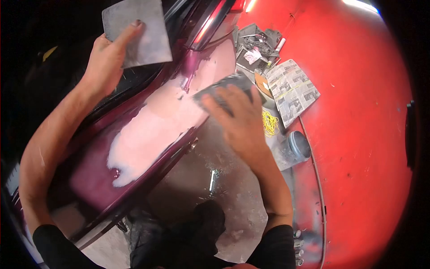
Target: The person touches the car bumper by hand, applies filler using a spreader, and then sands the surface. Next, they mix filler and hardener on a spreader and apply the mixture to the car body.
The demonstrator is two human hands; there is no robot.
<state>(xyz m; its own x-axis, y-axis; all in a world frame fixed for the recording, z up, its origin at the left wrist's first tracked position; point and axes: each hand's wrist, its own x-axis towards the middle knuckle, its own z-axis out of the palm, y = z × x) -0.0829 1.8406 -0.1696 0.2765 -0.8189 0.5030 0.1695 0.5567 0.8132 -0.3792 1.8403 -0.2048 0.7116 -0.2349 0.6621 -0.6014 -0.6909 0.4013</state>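
Observation:
My left hand (109,58) grips a flat, grey, smeared rectangular plate (152,45) with the thumb across its face, raised above the dark rear part of a car. In my right hand (244,121) is a dark-grey rectangular pad (212,93), its outline a little blurred and its kind hard to tell. The fingers lie spread over the pad, which overlaps the edge of the car panel in this view. That purple panel (89,184) carries a broad pale-pink patch of filler (148,134), with a whitish, uneven border at its lower end.
A tail light (208,24) sits at the panel's top. Against the red wall (363,134) are a newspaper-covered object (293,89), yellow cord (269,123), a bucket (298,145) and a heap of dark parts (260,45). A hose (319,184) runs along the wall's base. Concrete floor (237,215) lies below.

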